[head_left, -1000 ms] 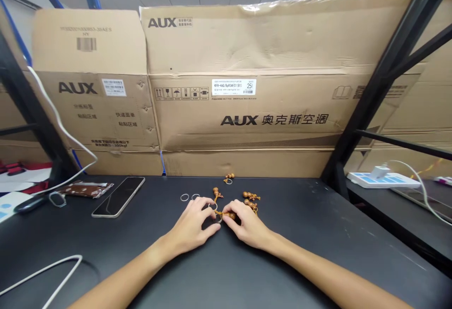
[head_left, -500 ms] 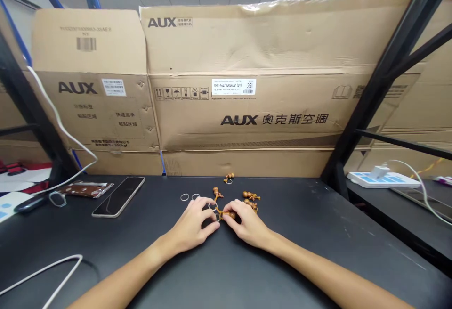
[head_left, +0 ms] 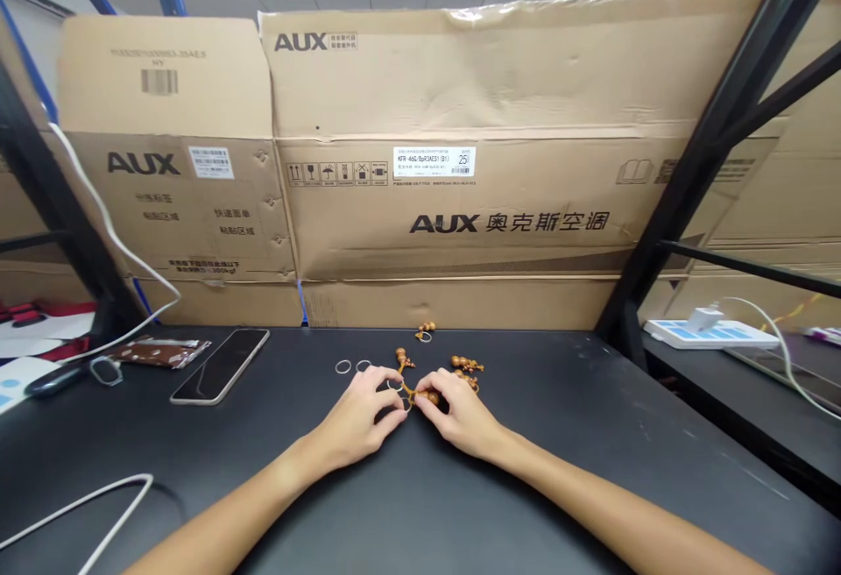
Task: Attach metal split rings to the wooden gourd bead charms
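Left hand (head_left: 355, 413), right hand (head_left: 456, 413) on gourd charm (head_left: 427, 397), rings (head_left: 342, 366), smartphone (head_left: 220, 366) nearby

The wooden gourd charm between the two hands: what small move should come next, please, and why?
Probably the right hand should ease the wooden gourd charm and its cord slightly toward the metal ring by the left hand. The cord seems to lie close to that ring, and both hands are near it, so a small move looks like enough.
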Available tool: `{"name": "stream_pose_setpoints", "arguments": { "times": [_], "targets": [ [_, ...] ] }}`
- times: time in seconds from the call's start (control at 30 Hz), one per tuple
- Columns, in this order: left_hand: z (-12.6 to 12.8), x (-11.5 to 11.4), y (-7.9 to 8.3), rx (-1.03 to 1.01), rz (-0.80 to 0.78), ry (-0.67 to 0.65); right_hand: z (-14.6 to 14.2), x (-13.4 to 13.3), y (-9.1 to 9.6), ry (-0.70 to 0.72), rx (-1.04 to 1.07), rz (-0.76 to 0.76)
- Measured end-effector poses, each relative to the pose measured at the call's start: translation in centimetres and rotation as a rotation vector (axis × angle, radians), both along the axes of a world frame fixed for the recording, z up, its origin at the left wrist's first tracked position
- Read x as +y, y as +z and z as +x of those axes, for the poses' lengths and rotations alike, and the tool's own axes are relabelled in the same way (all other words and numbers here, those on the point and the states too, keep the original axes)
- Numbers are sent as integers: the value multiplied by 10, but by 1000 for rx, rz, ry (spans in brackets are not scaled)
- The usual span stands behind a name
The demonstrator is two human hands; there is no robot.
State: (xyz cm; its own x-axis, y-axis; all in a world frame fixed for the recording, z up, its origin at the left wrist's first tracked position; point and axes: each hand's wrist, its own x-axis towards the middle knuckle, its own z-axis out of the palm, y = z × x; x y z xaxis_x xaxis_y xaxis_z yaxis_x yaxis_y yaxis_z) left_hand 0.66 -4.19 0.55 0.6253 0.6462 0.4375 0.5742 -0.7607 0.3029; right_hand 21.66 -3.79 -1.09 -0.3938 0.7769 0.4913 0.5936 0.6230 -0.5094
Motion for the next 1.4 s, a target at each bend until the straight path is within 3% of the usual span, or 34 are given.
{"name": "stream_pose_setpoints", "arguments": {
  "times": [0.2,0.47,0.7,0.97,1.07,1.23,1.4],
  "targets": [
    [4,-3,-5,7,18,-3,1,-5,2,111,4,-5],
    [1,2,-2,-22,-39,-61,1,5,-3,-128,23,-51],
    [2,-4,-1,-11,-103,-131,1,4,-1,-37,62,-23],
    [0,5,0,-122,-50,60,2,4,-3,42,99,-26],
    [-4,9,-1,-87,-20,102,2,5,-6,-10,114,-46],
    [-5,5,1,-7,7,47,3,6,-5,-156,33,36],
    [-2,-2,4,70,47,-131,3,3,-4,-266,-146,159]
  ]
}}
